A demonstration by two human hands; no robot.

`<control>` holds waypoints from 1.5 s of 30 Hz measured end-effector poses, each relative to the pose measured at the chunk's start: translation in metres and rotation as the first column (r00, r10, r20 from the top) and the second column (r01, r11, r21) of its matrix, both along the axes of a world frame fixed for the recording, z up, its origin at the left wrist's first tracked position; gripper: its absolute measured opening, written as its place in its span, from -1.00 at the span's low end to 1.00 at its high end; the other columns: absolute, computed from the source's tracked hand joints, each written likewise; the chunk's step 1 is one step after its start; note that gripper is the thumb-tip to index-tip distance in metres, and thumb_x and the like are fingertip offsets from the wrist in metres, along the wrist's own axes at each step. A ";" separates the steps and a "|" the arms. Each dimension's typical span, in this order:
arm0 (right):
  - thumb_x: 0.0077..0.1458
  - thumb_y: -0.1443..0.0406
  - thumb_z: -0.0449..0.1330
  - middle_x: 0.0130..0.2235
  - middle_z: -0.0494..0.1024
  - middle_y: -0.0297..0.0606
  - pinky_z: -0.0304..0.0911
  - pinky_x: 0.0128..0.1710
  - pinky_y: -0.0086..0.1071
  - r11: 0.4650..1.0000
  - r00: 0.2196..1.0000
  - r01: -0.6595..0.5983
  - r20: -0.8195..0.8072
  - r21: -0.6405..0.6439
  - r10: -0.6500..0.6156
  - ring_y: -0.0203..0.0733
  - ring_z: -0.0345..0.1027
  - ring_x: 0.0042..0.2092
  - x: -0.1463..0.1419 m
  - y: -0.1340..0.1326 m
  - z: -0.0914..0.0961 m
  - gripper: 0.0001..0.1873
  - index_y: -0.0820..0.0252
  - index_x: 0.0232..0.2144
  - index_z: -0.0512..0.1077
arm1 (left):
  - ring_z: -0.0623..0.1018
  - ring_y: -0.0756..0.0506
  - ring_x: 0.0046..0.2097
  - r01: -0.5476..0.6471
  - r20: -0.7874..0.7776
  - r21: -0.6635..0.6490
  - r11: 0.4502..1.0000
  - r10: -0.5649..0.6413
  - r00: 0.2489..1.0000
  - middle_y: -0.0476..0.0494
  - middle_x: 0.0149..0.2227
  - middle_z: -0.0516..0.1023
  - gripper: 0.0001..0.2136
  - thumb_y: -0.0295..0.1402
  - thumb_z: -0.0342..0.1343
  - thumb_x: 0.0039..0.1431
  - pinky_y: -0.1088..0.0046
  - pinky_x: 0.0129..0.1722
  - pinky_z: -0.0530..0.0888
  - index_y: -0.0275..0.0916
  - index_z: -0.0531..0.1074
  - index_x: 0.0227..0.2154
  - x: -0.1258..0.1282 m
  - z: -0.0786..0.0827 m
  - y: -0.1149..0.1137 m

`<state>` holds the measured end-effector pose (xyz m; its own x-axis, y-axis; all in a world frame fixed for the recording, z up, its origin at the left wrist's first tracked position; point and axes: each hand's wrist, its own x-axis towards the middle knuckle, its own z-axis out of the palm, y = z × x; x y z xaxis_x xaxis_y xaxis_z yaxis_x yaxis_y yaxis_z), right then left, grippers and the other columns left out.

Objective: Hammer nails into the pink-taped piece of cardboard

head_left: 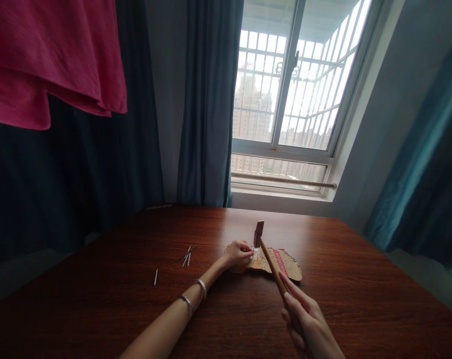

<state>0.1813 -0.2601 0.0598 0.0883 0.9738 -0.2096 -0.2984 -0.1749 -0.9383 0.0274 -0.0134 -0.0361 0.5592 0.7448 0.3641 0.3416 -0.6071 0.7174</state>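
Note:
My right hand (304, 311) grips the long wooden handle of a hammer (272, 262), whose blocky head is raised over a flat tan piece (293, 269). That piece looks like cardboard or leather; it has a curved outline, a notched far edge, many small holes and a pink-red patterned band. On its left part rests my left hand (239, 252), fingertips pinched around a thin nail-like rod, mostly hidden, just below the hammer head. Left of this hand several slim metal rods (189, 256) lie crossed on the table. Another single rod (156, 277) lies nearer to me.
The brown wooden table (109, 304) reaches to the wall under a barred window (263, 94). Dark blue curtains (209, 99) hang behind it and at both sides. A pink cloth (57, 55) hangs at the upper left, above the table.

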 end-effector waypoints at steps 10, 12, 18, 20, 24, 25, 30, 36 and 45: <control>-0.09 0.05 0.23 -0.64 0.24 -0.51 -0.30 -0.83 -0.68 1.000 0.999 0.026 -0.042 0.001 -0.026 -0.60 -0.19 -0.76 0.000 0.002 -0.008 -0.17 0.18 0.19 0.09 | 0.42 -0.01 -0.41 0.007 0.006 -0.053 0.999 -0.007 1.000 -0.10 -0.49 0.46 -0.73 -0.22 0.13 -0.01 0.55 -0.41 0.29 -0.35 0.56 -0.55 -0.002 0.000 -0.002; -0.08 0.04 0.23 -0.64 0.24 -0.51 -0.30 -0.82 -0.68 1.000 0.999 0.007 -0.042 0.002 -0.007 -0.61 -0.22 -0.76 0.001 0.004 -0.012 -0.15 0.20 0.20 0.06 | 0.41 -0.01 -0.41 0.012 0.011 -0.054 0.998 -0.012 1.000 -0.10 -0.50 0.46 -0.74 -0.23 0.12 -0.01 0.55 -0.42 0.29 -0.35 0.56 -0.55 -0.002 0.000 -0.002; -0.08 0.02 0.21 -0.64 0.26 -0.49 -0.32 -0.82 -0.67 1.000 1.000 -0.014 -0.015 -0.016 0.014 -0.60 -0.21 -0.76 0.002 0.004 -0.013 -0.13 0.22 0.20 0.04 | 0.41 0.01 -0.42 0.006 0.000 -0.071 0.997 -0.006 1.000 -0.08 -0.50 0.46 -0.74 -0.24 0.11 -0.01 0.57 -0.43 0.28 -0.35 0.54 -0.57 -0.002 -0.002 -0.003; -0.10 0.02 0.23 -0.65 0.24 -0.50 -0.32 -0.81 -0.68 1.000 0.999 0.003 -0.032 -0.008 -0.003 -0.60 -0.22 -0.75 0.001 0.003 -0.012 -0.14 0.21 0.19 0.08 | 0.40 0.01 -0.42 -0.009 -0.012 -0.080 0.997 0.008 1.000 -0.08 -0.50 0.45 -0.74 -0.23 0.11 -0.02 0.57 -0.44 0.28 -0.35 0.54 -0.58 -0.002 -0.002 -0.002; -0.13 0.02 0.25 -0.67 0.19 -0.53 -0.32 -0.81 -0.68 1.000 0.999 0.001 -0.035 -0.016 -0.002 -0.59 -0.21 -0.75 0.001 0.004 -0.015 -0.12 0.22 0.19 0.09 | 0.40 0.01 -0.41 0.002 -0.013 -0.077 0.997 -0.003 1.000 -0.08 -0.50 0.45 -0.74 -0.24 0.11 -0.02 0.57 -0.42 0.28 -0.34 0.53 -0.59 -0.002 -0.001 -0.003; -0.12 0.02 0.24 -0.66 0.20 -0.53 -0.32 -0.82 -0.68 1.000 1.000 -0.004 -0.027 -0.018 0.004 -0.59 -0.21 -0.76 0.001 0.005 -0.015 -0.12 0.22 0.19 0.08 | 0.40 0.01 -0.41 0.008 -0.012 -0.075 0.997 -0.009 1.000 -0.08 -0.49 0.45 -0.74 -0.24 0.10 -0.02 0.57 -0.41 0.28 -0.34 0.53 -0.59 -0.002 0.000 -0.004; -0.04 0.03 0.18 -0.64 0.22 -0.50 -0.29 -0.83 -0.68 1.000 1.000 -0.018 0.005 0.015 0.018 -0.59 -0.21 -0.76 0.002 0.006 -0.015 -0.18 0.20 0.21 0.04 | 0.40 0.01 -0.42 0.017 -0.012 -0.078 0.997 -0.018 1.000 -0.08 -0.48 0.44 -0.75 -0.26 0.09 -0.01 0.57 -0.42 0.28 -0.35 0.54 -0.57 -0.001 0.002 -0.006; -0.08 0.04 0.21 -0.65 0.20 -0.51 -0.31 -0.84 -0.68 1.000 1.000 0.002 -0.005 -0.009 -0.002 -0.59 -0.22 -0.76 0.001 0.005 -0.019 -0.16 0.23 0.19 0.07 | 0.40 0.00 -0.39 0.001 -0.022 -0.099 0.995 -0.003 1.000 -0.08 -0.47 0.45 -0.77 -0.25 0.10 -0.03 0.56 -0.38 0.30 -0.32 0.55 -0.55 0.000 0.004 -0.007; -0.10 0.04 0.23 -0.64 0.26 -0.50 -0.24 -0.82 -0.66 0.990 0.991 0.105 0.073 0.095 -0.112 -0.58 -0.14 -0.77 0.021 0.011 -0.016 -0.16 0.21 0.18 0.09 | 0.43 -0.02 -0.35 0.108 -0.008 -0.192 0.975 -0.111 0.994 -0.12 -0.39 0.48 -0.71 -0.21 0.21 -0.12 0.53 -0.36 0.33 -0.33 0.58 -0.39 -0.008 0.010 0.000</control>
